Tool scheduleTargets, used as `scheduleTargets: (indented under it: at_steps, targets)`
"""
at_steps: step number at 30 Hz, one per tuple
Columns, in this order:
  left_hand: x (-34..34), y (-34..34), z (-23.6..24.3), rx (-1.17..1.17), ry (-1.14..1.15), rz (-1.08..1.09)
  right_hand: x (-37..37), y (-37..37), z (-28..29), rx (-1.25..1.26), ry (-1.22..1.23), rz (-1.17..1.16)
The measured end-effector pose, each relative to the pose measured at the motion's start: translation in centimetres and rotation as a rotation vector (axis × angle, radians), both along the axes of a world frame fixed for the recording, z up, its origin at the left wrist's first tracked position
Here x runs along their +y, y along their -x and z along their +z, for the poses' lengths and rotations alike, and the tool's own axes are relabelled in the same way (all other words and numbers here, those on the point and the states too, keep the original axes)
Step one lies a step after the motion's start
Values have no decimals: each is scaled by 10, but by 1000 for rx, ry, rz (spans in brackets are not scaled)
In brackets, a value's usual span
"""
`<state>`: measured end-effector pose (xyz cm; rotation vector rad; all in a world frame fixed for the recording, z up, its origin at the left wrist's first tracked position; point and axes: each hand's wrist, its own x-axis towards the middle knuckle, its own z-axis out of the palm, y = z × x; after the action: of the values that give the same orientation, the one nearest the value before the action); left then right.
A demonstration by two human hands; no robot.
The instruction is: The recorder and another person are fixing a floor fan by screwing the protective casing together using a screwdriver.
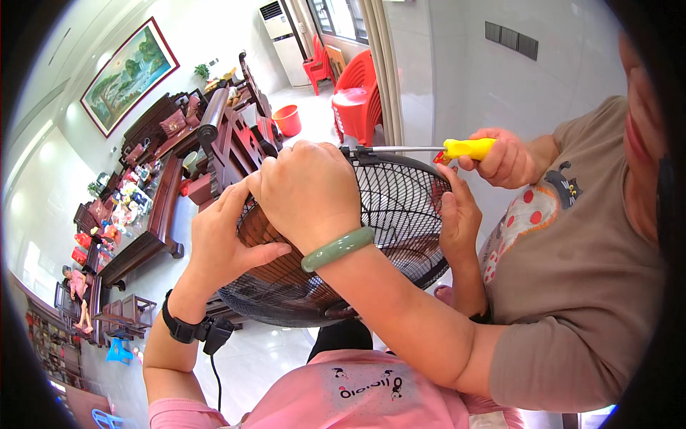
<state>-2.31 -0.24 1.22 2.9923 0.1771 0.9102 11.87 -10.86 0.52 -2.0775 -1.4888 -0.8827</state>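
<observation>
Bright daylight floods in from the window (341, 16), glaring off the pale floor (250, 361); focus is sharp, straight edges bend near the dark rim.

No packages, labels, signs or screens show clearly — the small colourful things on the long wooden table (153, 214) are too blurred to tell.

The fan guard (400, 207) at the frame's centre is thin wire mesh in matt black, with a smooth black rim. The screwdriver (429, 149) upper right has a bright bare-metal shaft and a glossy yellow plastic handle. The bangle (337, 249) looks like polished, pale green stone. The chairs (357, 96) at the top are shiny red plastic. The table (153, 222) at left is dark lacquered wood; the floor (257, 365) is glossy pale tile.
</observation>
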Motion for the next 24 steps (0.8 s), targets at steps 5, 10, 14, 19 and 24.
scheduleTargets:
  at_steps: [5, 10, 14, 19, 24]
  targets:
    - [4, -5, -1, 0, 38, -14, 15, -1, -10, -248, 77, -512]
    - [10, -8, -4, -2, 31, -27, 15, -10, -20, -914, 520, -1274]
    - [12, -8, -2, 19, 51, 0, 1, -9, -2, -195, 223, -759]
    - [20, -7, -8, 1, 73, -19, -8, -26, -4, 68, 138, -429]
    - [23, 3, -11, -1, 54, -4, -2, -32, -16, -270, 239, -256]
